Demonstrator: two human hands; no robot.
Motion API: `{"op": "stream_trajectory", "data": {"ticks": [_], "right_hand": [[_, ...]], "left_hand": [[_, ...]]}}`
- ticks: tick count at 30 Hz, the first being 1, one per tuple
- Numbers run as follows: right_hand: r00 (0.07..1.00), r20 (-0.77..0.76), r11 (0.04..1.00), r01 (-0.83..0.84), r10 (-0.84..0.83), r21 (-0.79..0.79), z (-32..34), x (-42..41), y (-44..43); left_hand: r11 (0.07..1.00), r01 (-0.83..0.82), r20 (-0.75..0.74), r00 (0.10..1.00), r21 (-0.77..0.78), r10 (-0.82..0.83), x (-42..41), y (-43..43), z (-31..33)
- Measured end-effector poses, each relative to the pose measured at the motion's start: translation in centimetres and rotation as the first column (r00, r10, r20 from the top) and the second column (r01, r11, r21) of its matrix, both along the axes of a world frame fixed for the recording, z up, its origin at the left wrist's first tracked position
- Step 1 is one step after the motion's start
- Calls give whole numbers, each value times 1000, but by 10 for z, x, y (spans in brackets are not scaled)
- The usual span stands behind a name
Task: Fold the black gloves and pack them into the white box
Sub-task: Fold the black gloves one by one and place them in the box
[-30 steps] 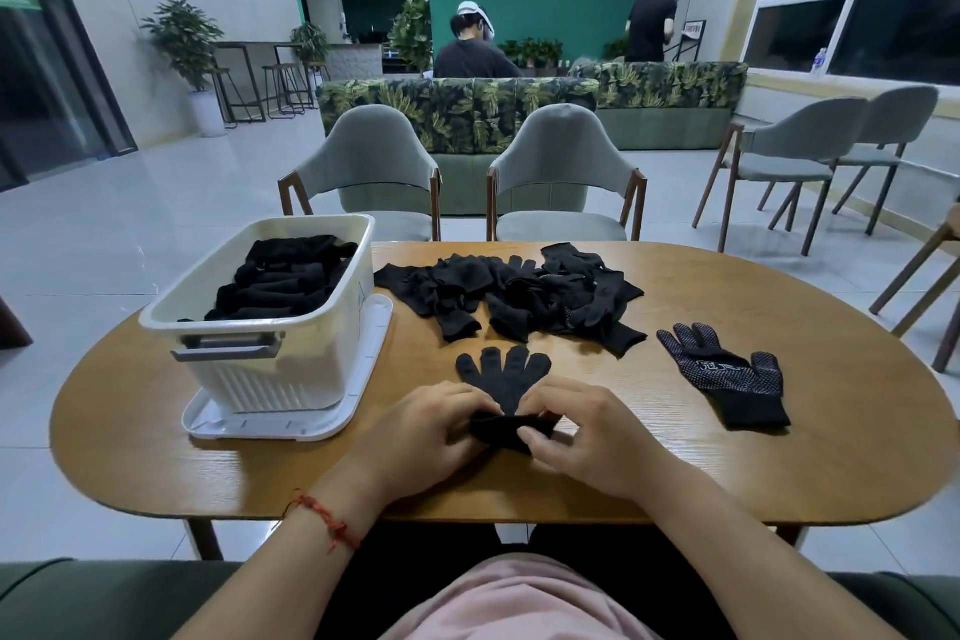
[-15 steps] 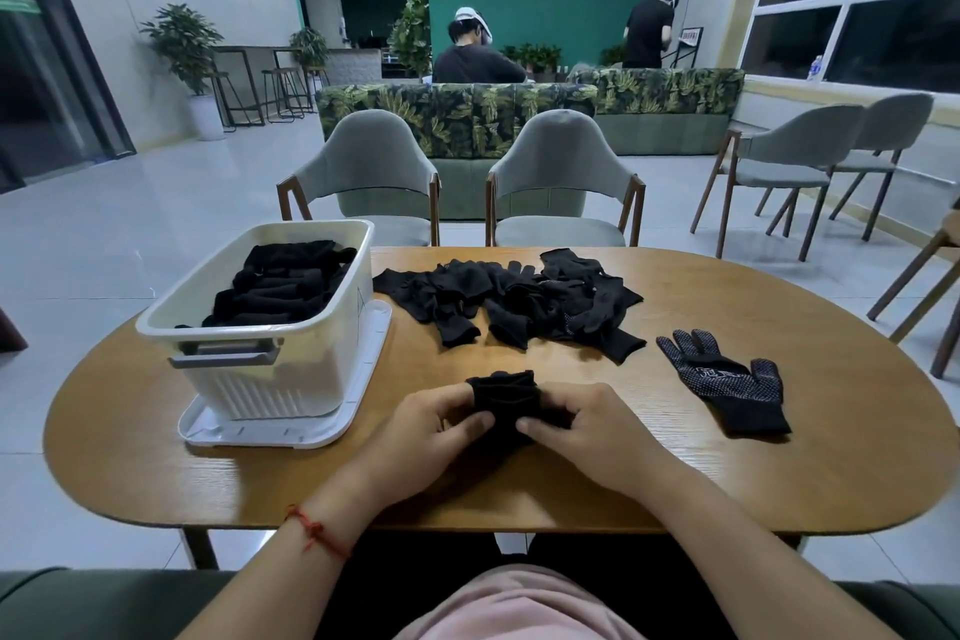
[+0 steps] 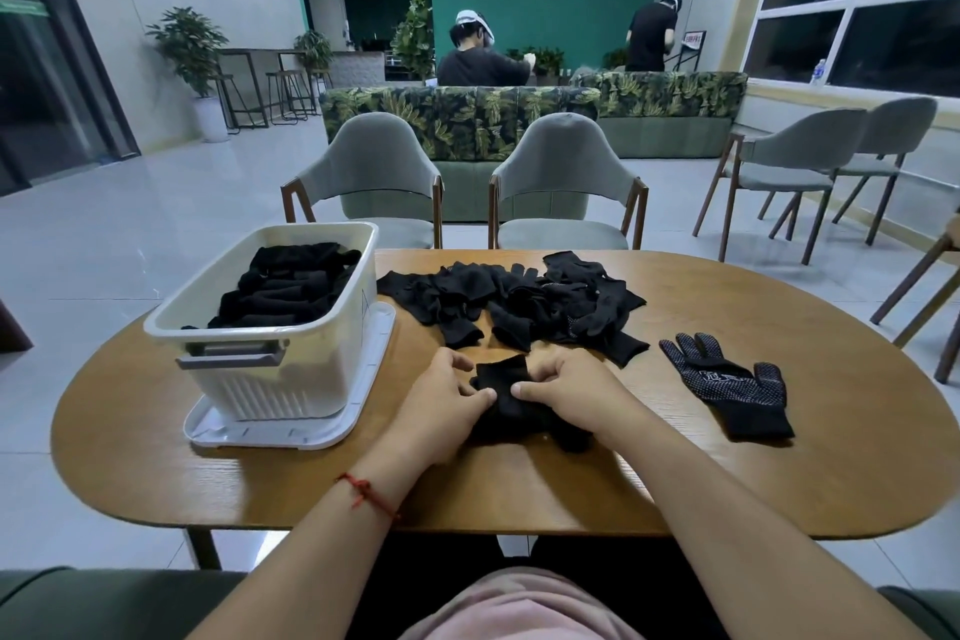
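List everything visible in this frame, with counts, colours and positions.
table: one, brown wood, before the person
white box: one, white, table's left, on a tray
tray: one, white, under the box
folded gloves: several, black, inside the white box
glove pile: one heap, black, table's far side
dotted glove: one, black with white dots, flat at table's right
glove in work: one, black, between the hands
chairs: at least four, grey, two opposite, two at right
sofa: green leaf print, behind the chairs
people: two, background
bracelet: one, red, left wrist
left hand: pinches the glove in work
right hand: pinches the glove in work
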State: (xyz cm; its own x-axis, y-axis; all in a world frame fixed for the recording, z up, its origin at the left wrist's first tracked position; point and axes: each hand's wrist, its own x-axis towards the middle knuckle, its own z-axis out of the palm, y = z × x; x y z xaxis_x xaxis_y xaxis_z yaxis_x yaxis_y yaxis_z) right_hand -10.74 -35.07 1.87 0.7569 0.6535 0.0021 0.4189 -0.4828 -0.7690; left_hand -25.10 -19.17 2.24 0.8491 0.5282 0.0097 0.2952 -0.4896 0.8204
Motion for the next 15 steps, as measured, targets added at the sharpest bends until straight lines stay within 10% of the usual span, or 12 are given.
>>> {"op": "stream_trajectory", "data": {"ticks": [8,15], "right_hand": [[980,201,998,19,-9,-52,0,-7,0],[751,648,985,-174,127,10,-13,-12,-10]], "left_hand": [[988,-50,32,998,145,46,4,-2,-1],[906,-73,142,990,417,14,6,-6,-11]]}}
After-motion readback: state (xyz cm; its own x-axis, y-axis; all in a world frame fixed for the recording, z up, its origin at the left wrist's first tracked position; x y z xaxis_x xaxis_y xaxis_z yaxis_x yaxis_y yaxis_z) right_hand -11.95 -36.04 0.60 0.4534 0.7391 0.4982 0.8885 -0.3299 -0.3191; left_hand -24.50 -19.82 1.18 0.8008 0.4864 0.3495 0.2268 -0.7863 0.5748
